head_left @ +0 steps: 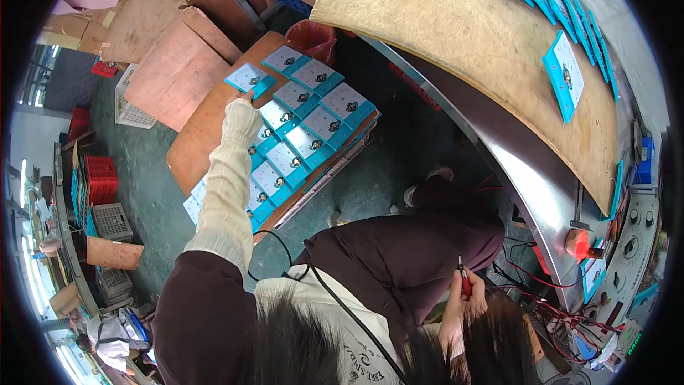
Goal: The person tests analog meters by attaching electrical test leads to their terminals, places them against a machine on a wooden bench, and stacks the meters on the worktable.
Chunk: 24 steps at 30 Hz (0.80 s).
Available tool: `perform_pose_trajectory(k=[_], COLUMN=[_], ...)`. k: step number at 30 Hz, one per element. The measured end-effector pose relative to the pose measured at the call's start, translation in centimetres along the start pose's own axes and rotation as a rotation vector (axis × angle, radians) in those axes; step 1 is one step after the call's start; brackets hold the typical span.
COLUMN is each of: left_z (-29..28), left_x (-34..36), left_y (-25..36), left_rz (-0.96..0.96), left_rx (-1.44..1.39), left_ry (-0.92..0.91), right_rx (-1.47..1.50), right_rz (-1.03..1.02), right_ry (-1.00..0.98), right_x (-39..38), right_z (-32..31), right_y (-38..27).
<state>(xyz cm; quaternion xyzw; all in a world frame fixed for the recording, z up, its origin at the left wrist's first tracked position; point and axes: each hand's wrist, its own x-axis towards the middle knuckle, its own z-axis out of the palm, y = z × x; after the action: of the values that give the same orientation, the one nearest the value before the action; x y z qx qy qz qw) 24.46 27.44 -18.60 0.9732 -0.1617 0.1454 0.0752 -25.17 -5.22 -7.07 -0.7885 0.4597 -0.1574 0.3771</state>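
Note:
My left arm reaches out to the far left, in a cream sleeve. At its end my left hand (247,95) grips the near edge of a white panel with a teal border (246,77), which has a small metal fitting on its face. Its fingers are small and partly covered by the sleeve. Similar panels (293,95) lie in overlapping rows on a brown board (187,147), just right of my left hand. Close to my body, my right hand (462,310) is closed around a slim red-handled tool (466,286), its thin tip pointing up.
A curved-looking wooden worktop (456,14) on a metal table is at the right, with more teal panels (566,75) standing along it. Red wires (548,306) and a control box (634,242) are at the far right. A red bucket (313,39) stands behind the board.

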Motion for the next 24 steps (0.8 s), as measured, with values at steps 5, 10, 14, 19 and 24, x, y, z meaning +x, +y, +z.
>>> perform_pose_trajectory(k=[5, 10, 14, 19, 24], left_z=[0.5, 0.7, -1.6, -12.9, -20.1], left_x=[0.3, -0.2, 2.7, 3.8, 7.4], left_y=[2.5, 2.4, 5.7, 19.4, 35.3], left_rz=[-0.055, 0.048, -0.085, 0.083, 0.363], left_rx=[-0.014, -0.002, -0.179, -1.291, -1.215], left_ry=[-0.251, -0.232, 0.218, 0.442, -0.229], right_rx=[-0.095, -0.013, 0.018, -0.018, 0.114], right_rz=[0.018, 0.049, 0.021, -0.177, -0.339], right_ry=[0.110, 0.086, 0.093, 0.251, 0.316], right_x=[-0.2, -1.1, -0.9, 1.0, 1.5], right_z=[-0.1, 0.6, 0.3, -0.1, 0.0], right_y=[-0.8, -0.3, -0.1, -2.3, -4.3])
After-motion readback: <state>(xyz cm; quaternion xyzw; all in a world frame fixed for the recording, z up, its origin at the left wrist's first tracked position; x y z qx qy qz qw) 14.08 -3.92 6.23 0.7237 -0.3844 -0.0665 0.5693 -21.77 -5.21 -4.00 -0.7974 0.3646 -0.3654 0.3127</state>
